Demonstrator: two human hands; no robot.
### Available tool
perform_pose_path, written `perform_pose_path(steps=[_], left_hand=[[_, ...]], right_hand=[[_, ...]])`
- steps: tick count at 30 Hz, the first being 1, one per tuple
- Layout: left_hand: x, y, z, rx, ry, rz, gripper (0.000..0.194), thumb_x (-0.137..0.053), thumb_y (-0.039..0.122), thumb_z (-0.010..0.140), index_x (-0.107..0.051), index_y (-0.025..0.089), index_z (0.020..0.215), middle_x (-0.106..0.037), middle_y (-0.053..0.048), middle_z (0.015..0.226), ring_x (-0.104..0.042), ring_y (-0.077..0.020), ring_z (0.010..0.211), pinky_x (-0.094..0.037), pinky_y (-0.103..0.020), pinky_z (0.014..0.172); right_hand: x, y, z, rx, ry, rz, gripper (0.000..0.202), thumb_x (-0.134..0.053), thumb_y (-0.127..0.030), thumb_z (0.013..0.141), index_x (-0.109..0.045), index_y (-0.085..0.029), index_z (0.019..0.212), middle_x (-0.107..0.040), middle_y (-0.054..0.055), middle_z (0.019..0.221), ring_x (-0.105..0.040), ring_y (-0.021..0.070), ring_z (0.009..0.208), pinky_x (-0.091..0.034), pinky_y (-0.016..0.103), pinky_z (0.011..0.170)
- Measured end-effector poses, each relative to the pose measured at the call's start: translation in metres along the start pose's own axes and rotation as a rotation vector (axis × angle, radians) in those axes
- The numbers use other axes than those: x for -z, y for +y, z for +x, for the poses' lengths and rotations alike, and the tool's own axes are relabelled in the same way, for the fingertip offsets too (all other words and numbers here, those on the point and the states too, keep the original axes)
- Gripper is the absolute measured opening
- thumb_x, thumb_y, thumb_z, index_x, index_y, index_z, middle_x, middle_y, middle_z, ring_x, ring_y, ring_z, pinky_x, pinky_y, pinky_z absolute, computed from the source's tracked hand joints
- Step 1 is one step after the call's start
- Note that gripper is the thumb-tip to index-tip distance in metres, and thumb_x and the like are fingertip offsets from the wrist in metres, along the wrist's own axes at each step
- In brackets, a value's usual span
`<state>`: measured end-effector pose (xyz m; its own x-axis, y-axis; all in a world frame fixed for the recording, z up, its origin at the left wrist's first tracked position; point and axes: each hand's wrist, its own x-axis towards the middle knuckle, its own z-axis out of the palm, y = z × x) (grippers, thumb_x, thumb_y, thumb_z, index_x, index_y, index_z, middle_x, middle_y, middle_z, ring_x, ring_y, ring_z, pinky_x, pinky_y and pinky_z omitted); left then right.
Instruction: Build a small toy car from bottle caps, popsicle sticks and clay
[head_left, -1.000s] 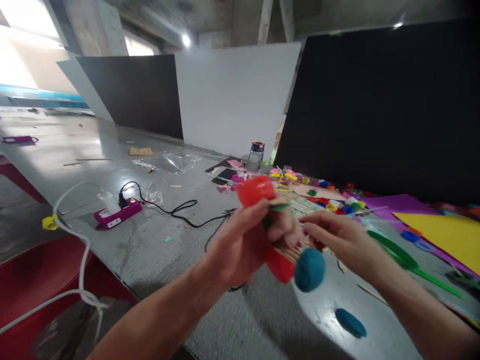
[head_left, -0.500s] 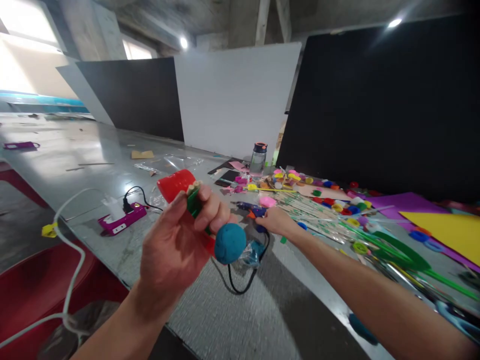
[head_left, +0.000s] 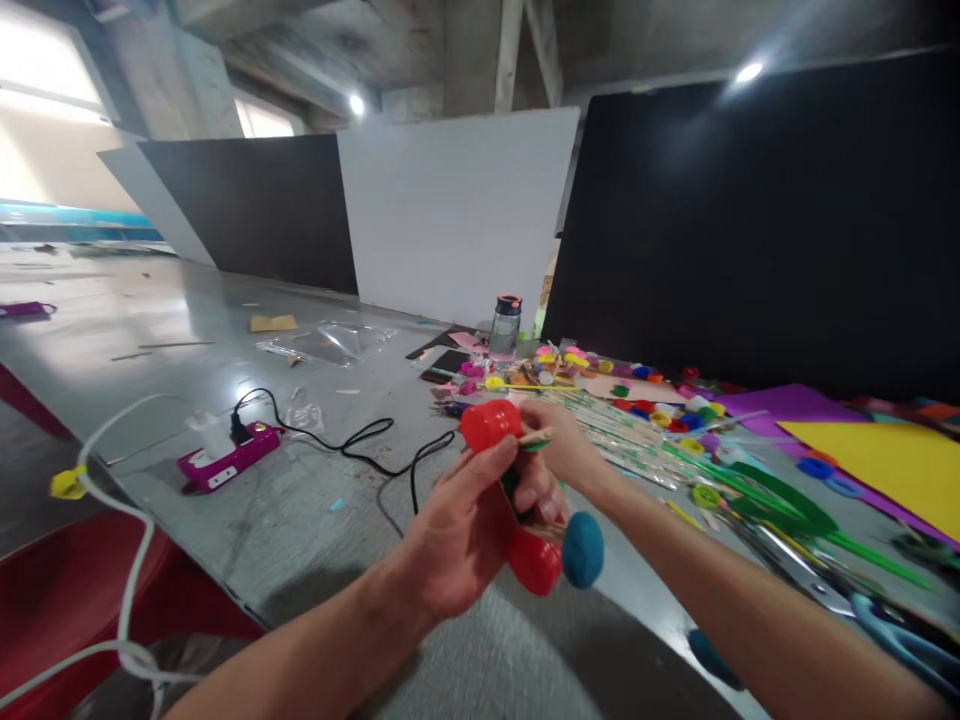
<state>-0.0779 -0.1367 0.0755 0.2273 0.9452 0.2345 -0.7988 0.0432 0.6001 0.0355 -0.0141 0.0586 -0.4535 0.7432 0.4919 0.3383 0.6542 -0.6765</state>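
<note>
My left hand (head_left: pixel 472 530) is closed around a small handmade piece with a green part in the middle. A red plastic part (head_left: pixel 490 424) tops the piece, and another red part (head_left: pixel 535 562) is at its lower end beside a blue ball (head_left: pixel 583 550). Thin wooden sticks (head_left: pixel 535 437) poke out near the upper red part. My right hand (head_left: pixel 559 440) is just behind the piece, its fingers mostly hidden by it. The dark blue tip of the glue gun (head_left: pixel 453 409) shows left of the upper red part.
A purple power strip (head_left: pixel 229 458) with black and white cables lies at left. A bottle (head_left: pixel 506 328) stands behind. Colourful caps, sticks (head_left: pixel 615 430), scissors (head_left: pixel 885 630) and yellow sheet (head_left: pixel 877 480) spread rightward. A red chair (head_left: pixel 180 580) stands below the table's left edge.
My left hand has moved right with the piece, which now overlaps my right hand and hides most of the glue gun. The black cable now lies stretched toward the power strip. The view has shifted slightly.
</note>
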Motion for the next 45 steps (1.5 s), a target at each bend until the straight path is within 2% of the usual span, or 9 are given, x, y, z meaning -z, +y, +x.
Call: perform_pose_path(steps=[5,9,15,28,33,37,40,43,45], left_hand=[[-0.009,-0.025,0.008,0.112,-0.083,0.011,0.032,-0.066,0.035,0.093,-0.06,0.012,0.071,-0.048,0.002,0.064,-0.053,-0.0115,0.065,-0.044,-0.025,0.069],[-0.019,-0.051,0.015,0.178,-0.147,0.02,0.027,-0.069,0.034,0.091,-0.063,0.013,0.076,-0.048,0.002,0.062,-0.053,-0.0114,0.063,-0.044,-0.026,0.068],[-0.029,-0.071,0.02,0.222,-0.16,0.072,0.028,-0.075,0.035,0.087,-0.063,0.014,0.074,-0.046,0.004,0.061,-0.053,-0.0106,0.063,-0.045,-0.025,0.068],[-0.021,-0.071,0.019,0.265,-0.14,0.017,0.023,-0.075,0.033,0.086,-0.064,0.016,0.077,-0.038,0.005,0.06,-0.042,-0.0088,0.059,-0.044,-0.022,0.067],[-0.012,-0.071,0.017,0.309,-0.226,0.078,0.028,-0.065,0.037,0.092,-0.063,0.013,0.08,-0.046,0.001,0.066,-0.053,-0.0121,0.069,-0.046,-0.026,0.073],[-0.002,-0.066,0.02,0.141,-0.182,0.289,0.029,-0.073,0.039,0.087,-0.066,0.019,0.107,-0.062,-0.005,0.094,-0.06,-0.0182,0.092,-0.047,-0.034,0.09],[0.006,-0.058,0.023,-0.216,-0.06,0.656,0.046,-0.077,0.034,0.085,-0.058,0.029,0.127,-0.058,-0.006,0.123,-0.056,-0.0223,0.116,-0.043,-0.04,0.102],[0.01,-0.051,0.025,-0.566,-0.043,1.131,0.036,-0.076,0.026,0.086,-0.062,0.027,0.118,-0.052,-0.005,0.13,-0.047,-0.0234,0.128,-0.036,-0.041,0.112],[0.01,-0.048,0.025,-0.66,-0.097,1.377,0.027,-0.075,0.023,0.086,-0.064,0.025,0.111,-0.051,-0.005,0.128,-0.047,-0.0228,0.127,-0.036,-0.041,0.112]], right_hand=[[0.08,-0.031,-0.061,0.101,0.076,0.193,0.013,-0.068,-0.035,0.093,-0.07,-0.022,0.095,-0.059,-0.002,0.07,-0.052,0.0112,0.059,-0.042,0.023,0.051],[0.108,-0.046,-0.102,0.269,0.124,0.138,0.018,-0.076,-0.028,0.089,-0.069,-0.028,0.106,-0.065,0.002,0.09,-0.058,0.0164,0.076,-0.049,0.031,0.065],[0.114,-0.039,-0.117,0.316,0.161,0.097,0.015,-0.07,-0.017,0.092,-0.067,-0.025,0.104,-0.066,0.004,0.091,-0.063,0.0193,0.084,-0.051,0.032,0.066],[0.107,-0.037,-0.112,0.352,0.118,0.105,0.015,-0.065,-0.008,0.091,-0.066,-0.021,0.1,-0.065,0.002,0.09,-0.064,0.0164,0.085,-0.053,0.031,0.07],[0.11,-0.032,-0.111,0.439,0.093,-0.004,0.013,-0.067,-0.007,0.091,-0.066,-0.018,0.099,-0.067,0.002,0.089,-0.065,0.0139,0.084,-0.053,0.026,0.066],[0.111,-0.032,-0.112,0.427,0.107,-0.023,0.011,-0.067,-0.009,0.092,-0.066,-0.018,0.097,-0.067,0.001,0.089,-0.065,0.013,0.084,-0.052,0.025,0.066],[0.111,-0.031,-0.113,0.387,0.121,-0.056,0.011,-0.067,-0.009,0.092,-0.065,-0.02,0.095,-0.067,0.0,0.087,-0.064,0.0132,0.082,-0.052,0.027,0.067],[0.109,-0.028,-0.112,0.336,0.104,-0.054,0.011,-0.066,-0.011,0.093,-0.064,-0.021,0.092,-0.066,-0.001,0.084,-0.063,0.0139,0.079,-0.05,0.029,0.066],[0.106,-0.025,-0.11,0.306,0.072,-0.046,0.011,-0.065,-0.012,0.093,-0.063,-0.022,0.09,-0.064,-0.001,0.083,-0.061,0.0137,0.075,-0.048,0.03,0.063]])
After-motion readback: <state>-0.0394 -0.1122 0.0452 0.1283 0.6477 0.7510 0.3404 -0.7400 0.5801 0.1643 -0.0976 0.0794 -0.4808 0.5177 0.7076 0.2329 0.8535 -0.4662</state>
